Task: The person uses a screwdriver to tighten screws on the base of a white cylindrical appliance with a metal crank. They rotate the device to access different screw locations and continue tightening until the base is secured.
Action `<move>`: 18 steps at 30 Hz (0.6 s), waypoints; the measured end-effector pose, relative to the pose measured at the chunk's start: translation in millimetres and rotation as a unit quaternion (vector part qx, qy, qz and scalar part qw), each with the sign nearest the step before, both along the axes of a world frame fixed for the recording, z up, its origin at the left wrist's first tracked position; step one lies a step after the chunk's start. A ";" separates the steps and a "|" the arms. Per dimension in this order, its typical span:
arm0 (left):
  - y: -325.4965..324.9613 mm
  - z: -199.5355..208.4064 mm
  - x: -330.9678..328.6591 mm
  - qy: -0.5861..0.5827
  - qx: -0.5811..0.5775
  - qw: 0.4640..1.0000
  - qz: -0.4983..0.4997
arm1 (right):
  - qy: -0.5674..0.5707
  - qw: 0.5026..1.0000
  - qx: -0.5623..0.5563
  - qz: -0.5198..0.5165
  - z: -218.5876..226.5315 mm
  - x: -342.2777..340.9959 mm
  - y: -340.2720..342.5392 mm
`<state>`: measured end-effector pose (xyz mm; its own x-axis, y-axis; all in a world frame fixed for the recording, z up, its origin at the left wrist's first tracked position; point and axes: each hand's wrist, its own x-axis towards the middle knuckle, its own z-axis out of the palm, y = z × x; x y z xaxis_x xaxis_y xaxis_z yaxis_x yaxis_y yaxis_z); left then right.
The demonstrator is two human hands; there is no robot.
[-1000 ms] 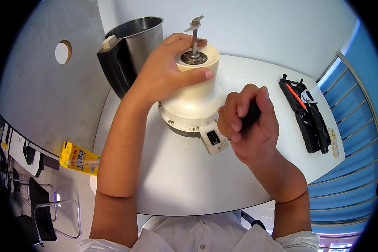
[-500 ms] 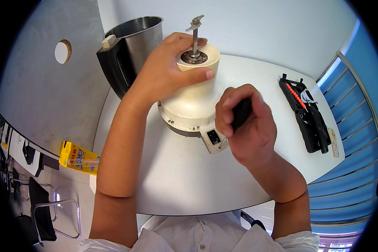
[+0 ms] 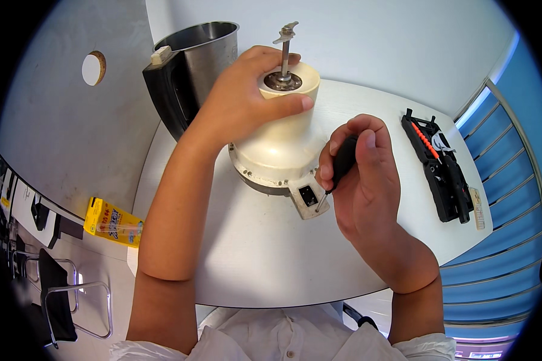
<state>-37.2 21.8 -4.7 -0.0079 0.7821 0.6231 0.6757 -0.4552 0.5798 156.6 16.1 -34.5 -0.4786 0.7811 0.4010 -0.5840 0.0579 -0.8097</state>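
A cream-coloured soymilk maker head [image 3: 277,144], or a similar blender motor unit, stands upside down on the white table [image 3: 253,259]. Its metal shaft and blade [image 3: 286,45] point upward. My left hand [image 3: 247,96] is wrapped round the narrow upper part, thumb in front and fingers behind. In my right hand [image 3: 367,174] is a black-handled screwdriver [image 3: 344,161], tilted. The screwdriver's tip meets the small tab with a black power socket [image 3: 308,195], near a corner by a screw hole; whether a screw sits there is too small to tell.
Behind my left arm stands a steel jug [image 3: 205,60] with a black handle. On the right lies an open black tool case [image 3: 442,174] with an orange-red bit strip, beside a small beige strip [image 3: 477,207]. A yellow packet [image 3: 111,219] sits at the left edge.
My right hand has rolled, its fingers and thumb shifting on the screwdriver handle, so more of the screwdriver shows. The screwdriver's tip stays at the socket tab. My left hand keeps its hold.
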 end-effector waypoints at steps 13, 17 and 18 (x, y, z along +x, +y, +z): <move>2.3 -1.7 -0.9 0.004 0.009 1.000 -0.003 | 0.085 0.978 0.063 0.180 -12.8 -1.3 12.9; 0.9 -0.6 0.3 -0.017 -0.004 1.000 -0.008 | 0.117 0.976 0.052 0.178 -13.2 -3.8 8.5; 0.8 -0.7 0.7 -0.017 -0.003 1.000 -0.008 | 0.107 0.979 0.057 0.166 -13.5 -3.6 8.7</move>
